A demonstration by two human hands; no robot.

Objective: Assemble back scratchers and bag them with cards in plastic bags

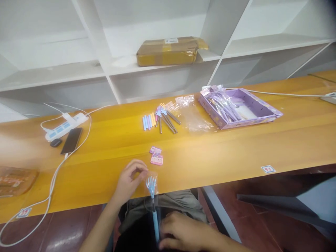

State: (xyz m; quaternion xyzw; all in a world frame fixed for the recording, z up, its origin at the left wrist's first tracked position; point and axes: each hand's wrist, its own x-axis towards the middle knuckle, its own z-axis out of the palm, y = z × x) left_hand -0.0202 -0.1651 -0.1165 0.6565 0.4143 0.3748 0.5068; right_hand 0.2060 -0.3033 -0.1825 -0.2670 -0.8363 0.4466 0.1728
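A light blue back scratcher (155,224) with a hand-shaped head and a short metal rod lies inside a clear plastic bag (156,180), upright over my lap at the table's front edge. My left hand (130,180) pinches the bag's edge between thumb and finger, left of the scratcher head. Beside the handle, my right hand (181,231) is curled against the lower part of the bag; its exact hold is partly unclear. Two small pink and purple printed cards (156,159) overlap on the table just beyond my left hand.
Further back lie several back scratchers (166,119), coloured sleeves (148,121) and clear bags (194,113). A purple box (252,120) holds packaged pieces. On the left are a power strip (67,126), phone (71,140) and trailing cable (54,175). A taped carton (168,52) sits on the shelf.
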